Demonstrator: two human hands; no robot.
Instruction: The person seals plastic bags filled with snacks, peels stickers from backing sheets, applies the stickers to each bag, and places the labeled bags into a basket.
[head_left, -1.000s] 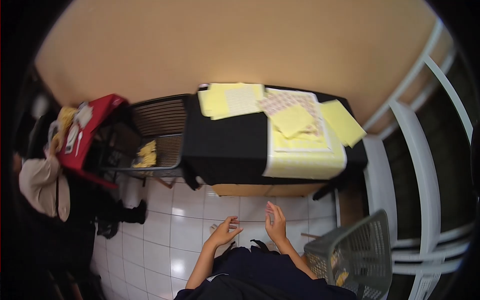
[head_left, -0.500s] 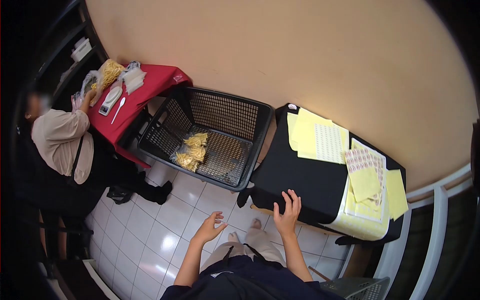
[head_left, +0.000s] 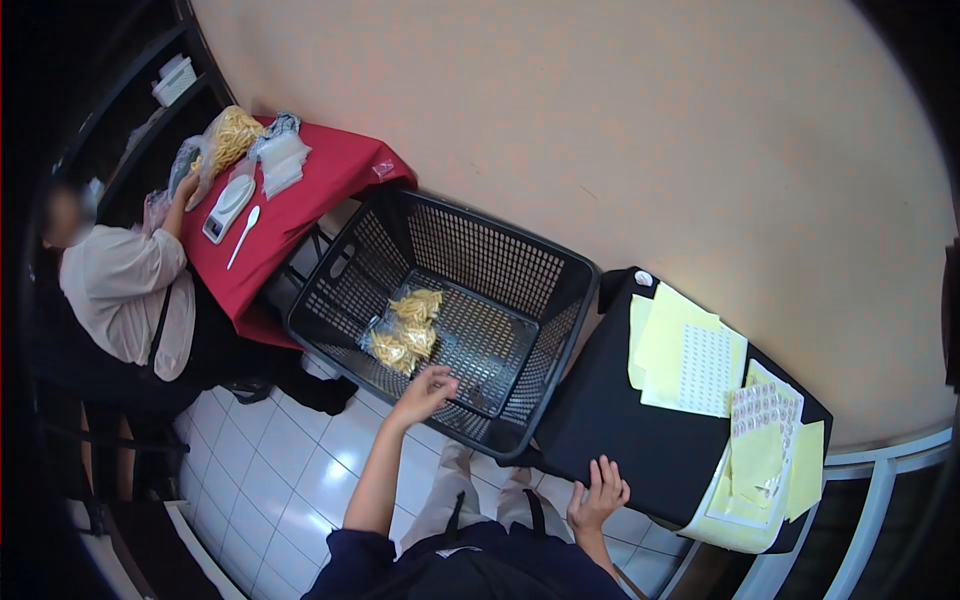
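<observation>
My left hand (head_left: 424, 396) reaches over the near rim of a large black plastic basket (head_left: 556, 384), its fingers loosely bent and nothing seen in them. Inside the basket, toward its left side, lie several clear bags of yellow stick-shaped snacks (head_left: 408, 332), a short way beyond that hand. At the near edge of a table with a black cloth (head_left: 600, 425), my right hand (head_left: 598, 496) is spread with fingers stretched out, over or on the cloth's edge. It holds nothing.
Sticker sheets (head_left: 690, 362) and yellow papers (head_left: 806, 470) lie on the black cloth. At left, another person (head_left: 130, 295) handles a plastic bag at a red-covered table (head_left: 275, 240) bearing a scale (head_left: 229, 208), a white spoon (head_left: 243, 237) and a big snack bag (head_left: 234, 135).
I have come closer to the basket. My left hand has moved forward over its near rim, and my right hand now sits at the black cloth's near edge.
</observation>
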